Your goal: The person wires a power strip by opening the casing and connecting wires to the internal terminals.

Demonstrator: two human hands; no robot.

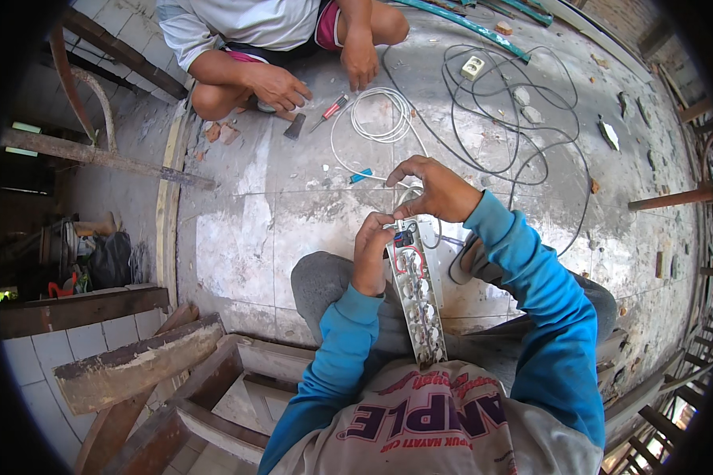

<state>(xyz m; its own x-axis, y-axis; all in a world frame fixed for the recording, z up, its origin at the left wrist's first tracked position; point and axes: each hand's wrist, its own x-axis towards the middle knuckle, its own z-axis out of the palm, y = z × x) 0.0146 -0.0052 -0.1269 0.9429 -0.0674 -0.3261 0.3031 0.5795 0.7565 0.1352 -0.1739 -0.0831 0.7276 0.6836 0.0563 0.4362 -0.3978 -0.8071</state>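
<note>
Wiring is showing inside the long white plastic power strip with its cover off, which we are holding upright over our lap, its lower end resting against our shirt and its upper end raised between our hands. We are pinching the strip's upper left edge with our left hand, fingers closed on it beside the red and black wires. Our right hand is curling over the top end, thumb and fingertips drawn together on the thin white cable that is entering the strip there.

That cable is running away across the pale, stained concrete floor to a loose white coil. A small blue piece is lying by the cable, near our right hand. Further off, a tangled black cord is looping around a small white socket block.

Opposite us another person is crouching, their hands resting low near a red-handled screwdriver and a small hatchet. Rough wooden planks are lying at our left.
</note>
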